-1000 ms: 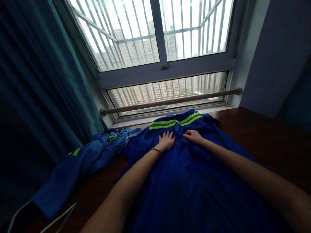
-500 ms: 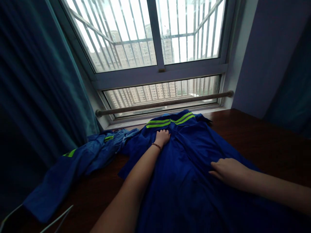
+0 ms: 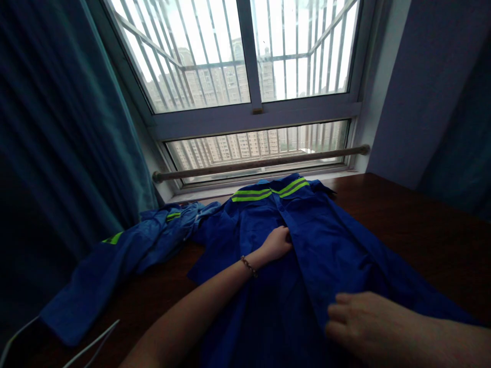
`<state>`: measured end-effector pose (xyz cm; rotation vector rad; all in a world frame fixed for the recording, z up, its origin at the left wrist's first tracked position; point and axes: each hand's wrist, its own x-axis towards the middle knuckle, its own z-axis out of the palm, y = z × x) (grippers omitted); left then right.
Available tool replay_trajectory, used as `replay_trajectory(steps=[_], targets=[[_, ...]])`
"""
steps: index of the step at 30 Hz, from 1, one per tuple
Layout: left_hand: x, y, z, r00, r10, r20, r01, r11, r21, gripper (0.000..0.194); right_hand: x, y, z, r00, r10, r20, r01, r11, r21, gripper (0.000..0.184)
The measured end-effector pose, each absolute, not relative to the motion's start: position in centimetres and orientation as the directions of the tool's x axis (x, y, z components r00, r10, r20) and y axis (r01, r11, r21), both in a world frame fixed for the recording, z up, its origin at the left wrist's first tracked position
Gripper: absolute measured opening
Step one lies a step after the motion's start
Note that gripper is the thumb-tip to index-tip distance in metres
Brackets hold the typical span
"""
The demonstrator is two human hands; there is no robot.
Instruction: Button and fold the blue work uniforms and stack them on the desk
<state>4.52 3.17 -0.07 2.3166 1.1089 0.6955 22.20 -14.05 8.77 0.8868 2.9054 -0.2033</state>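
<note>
A blue work jacket with yellow-green and grey reflective stripes across its chest lies spread out, its top end toward the window. My left hand, with a bracelet at the wrist, is closed on the front edge of the jacket near the middle. Lower down and to the right, my right hand has its fingers curled on the same front edge. The fingertips of both hands are partly hidden. Between the two hands the edge runs as a fairly straight line.
Another blue garment with yellow-green patches lies crumpled on the left. White hangers show at the lower left. The brown wooden surface reaches to the window, where a rail crosses. Blue curtains hang at the left.
My left hand has moved down and right from below the chest stripe to the front edge. My right hand has come lower and nearer. The jacket's front edge now lies straighter.
</note>
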Motion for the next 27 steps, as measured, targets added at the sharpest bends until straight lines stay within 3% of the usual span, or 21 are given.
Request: replay_trajectory(steps=[1,3,5,7,9,12,14,15,18,21,23,27], targets=[[4.4,3.0,-0.4,0.51,0.82,0.259,0.546,-0.542,0.639,0.014,21.9,-13.9,9.1,-0.873,0.442,-0.205,0.483,0.84,-0.248,0.027],[4.1,3.0,-0.9,0.447,0.862,0.241,0.507,-0.466,0.726,0.015,21.5,-12.4,9.5,-0.908,0.328,-0.262,0.419,0.725,-0.547,0.029],[3.9,3.3,-1.1,0.425,0.887,0.181,0.407,-0.365,0.837,0.015,21.0,-9.4,9.4,-0.884,0.416,-0.212,0.425,0.526,-0.737,0.021],[3.8,3.7,-1.2,0.436,0.892,0.117,0.257,-0.248,0.934,0.018,20.2,-5.4,8.5,-0.761,0.645,-0.069,0.419,0.406,-0.812,0.02],[3.7,3.9,-1.2,0.447,0.892,0.063,0.12,-0.13,0.984,0.03,19.2,-1.7,6.6,-0.461,0.876,0.142,0.503,0.39,-0.771,0.027],[3.6,4.1,-1.4,0.447,0.895,0.012,0.009,-0.018,1.0,0.062,18.2,1.8,3.1,-0.141,0.951,0.276,0.708,0.291,-0.644,0.05],[3.6,4.0,-1.7,0.432,0.902,0.022,0.017,-0.032,0.999,0.073,18.4,2.7,1.2,-0.124,0.968,0.218,0.745,0.236,-0.624,0.056],[3.5,4.0,-1.9,0.414,0.91,0.035,0.05,-0.061,0.997,0.074,18.7,3.0,0.5,-0.142,0.974,0.175,0.734,0.222,-0.642,0.048],[3.5,3.6,-2.2,0.322,0.94,0.113,0.225,-0.192,0.955,0.054,20.1,3.6,-0.3,-0.194,0.981,-0.007,0.584,0.109,-0.805,0.017],[3.7,3.1,-1.9,0.335,0.925,0.181,0.276,-0.28,0.919,0.036,20.8,4.0,-0.2,-0.258,0.955,-0.149,0.402,-0.034,-0.915,0.018],[3.8,2.8,-1.4,0.392,0.908,0.146,0.199,-0.239,0.95,0.031,20.6,3.6,-0.1,-0.276,0.959,-0.072,0.46,0.066,-0.886,0.031],[3.9,2.6,-0.6,0.468,0.88,0.081,0.09,-0.139,0.986,0.035,19.8,2.3,-0.4,-0.302,0.944,0.135,0.675,0.312,-0.669,0.04]])
